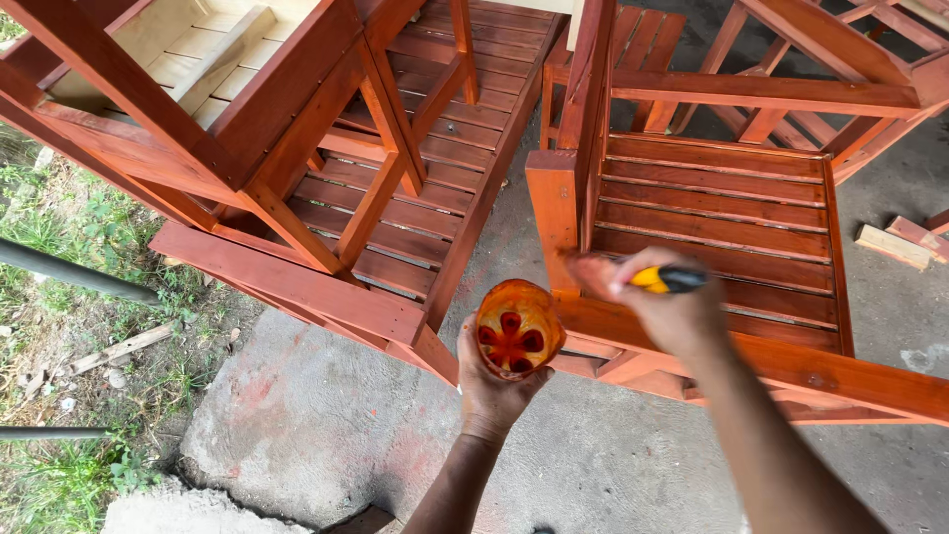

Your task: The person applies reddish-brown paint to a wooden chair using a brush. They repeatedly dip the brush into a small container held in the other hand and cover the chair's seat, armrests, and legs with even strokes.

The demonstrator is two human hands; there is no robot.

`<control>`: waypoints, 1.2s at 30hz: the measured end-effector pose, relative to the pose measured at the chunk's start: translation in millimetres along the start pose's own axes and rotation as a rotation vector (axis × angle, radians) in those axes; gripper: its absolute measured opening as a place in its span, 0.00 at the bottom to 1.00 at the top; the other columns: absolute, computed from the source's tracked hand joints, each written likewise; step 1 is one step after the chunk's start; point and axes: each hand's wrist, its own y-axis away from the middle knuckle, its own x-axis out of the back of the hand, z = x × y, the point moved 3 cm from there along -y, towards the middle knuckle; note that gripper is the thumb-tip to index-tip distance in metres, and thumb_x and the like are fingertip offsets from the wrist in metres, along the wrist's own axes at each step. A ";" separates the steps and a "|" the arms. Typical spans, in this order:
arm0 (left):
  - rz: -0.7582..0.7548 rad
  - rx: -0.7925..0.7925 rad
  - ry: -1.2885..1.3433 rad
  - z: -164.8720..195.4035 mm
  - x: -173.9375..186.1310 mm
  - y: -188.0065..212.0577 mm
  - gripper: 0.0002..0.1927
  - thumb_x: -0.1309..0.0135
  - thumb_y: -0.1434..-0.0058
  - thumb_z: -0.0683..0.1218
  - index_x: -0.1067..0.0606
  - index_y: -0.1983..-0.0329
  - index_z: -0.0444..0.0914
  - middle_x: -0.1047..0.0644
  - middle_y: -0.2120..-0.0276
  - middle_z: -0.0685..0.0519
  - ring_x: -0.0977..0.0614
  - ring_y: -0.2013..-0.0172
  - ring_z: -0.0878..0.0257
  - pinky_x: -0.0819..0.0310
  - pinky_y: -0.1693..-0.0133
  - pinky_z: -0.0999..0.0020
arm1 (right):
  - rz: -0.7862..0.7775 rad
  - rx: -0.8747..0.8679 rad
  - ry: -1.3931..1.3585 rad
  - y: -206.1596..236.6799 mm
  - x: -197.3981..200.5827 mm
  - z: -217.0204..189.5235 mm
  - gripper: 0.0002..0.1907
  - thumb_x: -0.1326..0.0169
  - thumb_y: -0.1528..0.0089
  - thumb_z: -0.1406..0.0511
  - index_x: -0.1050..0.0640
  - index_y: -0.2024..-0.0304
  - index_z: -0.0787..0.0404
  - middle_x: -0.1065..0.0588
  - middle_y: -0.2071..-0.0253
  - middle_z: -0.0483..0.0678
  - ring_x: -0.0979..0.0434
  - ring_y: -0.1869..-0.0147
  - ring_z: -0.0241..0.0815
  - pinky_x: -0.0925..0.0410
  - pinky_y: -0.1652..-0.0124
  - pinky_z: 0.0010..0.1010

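L hand [491, 388] cupping stain-filled bottle bottom [518, 327]; R hand [664, 307] clenched on yellow-handled brush [668, 280] at chair rail [712, 348]. I'd keep cup level, brush w/ grain, light load.

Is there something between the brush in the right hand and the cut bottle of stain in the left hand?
Nothing visible does. The right hand holds the brush over the chair's front rail; the left hand holds the cut bottle just beside it, with open air between them.
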 end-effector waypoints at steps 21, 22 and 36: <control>-0.091 -0.465 -0.154 46.5 -103.8 41.7 0.64 0.19 0.63 0.60 0.43 0.31 0.32 0.34 0.35 0.37 0.31 0.33 0.43 0.36 0.32 0.52 | -0.503 0.203 0.186 69.1 114.2 -113.9 0.06 0.41 0.54 0.75 0.19 0.77 0.60 0.16 0.69 0.44 0.15 0.58 0.40 0.25 0.58 0.33; -0.103 -0.463 -0.152 49.8 -110.6 45.2 0.64 0.19 0.65 0.61 0.42 0.31 0.32 0.35 0.35 0.37 0.32 0.33 0.43 0.36 0.32 0.51 | -0.508 0.226 0.203 73.2 116.1 -114.1 0.07 0.43 0.54 0.76 0.19 0.78 0.60 0.16 0.69 0.43 0.15 0.60 0.40 0.25 0.58 0.34; -0.177 -0.371 -0.160 65.2 -155.5 116.1 0.68 0.18 0.66 0.61 0.46 0.29 0.31 0.38 0.33 0.37 0.35 0.31 0.42 0.37 0.31 0.51 | -0.688 0.072 0.461 122.5 134.5 -50.5 0.05 0.38 0.48 0.70 0.21 0.74 0.55 0.21 0.71 0.40 0.21 0.61 0.39 0.28 0.58 0.34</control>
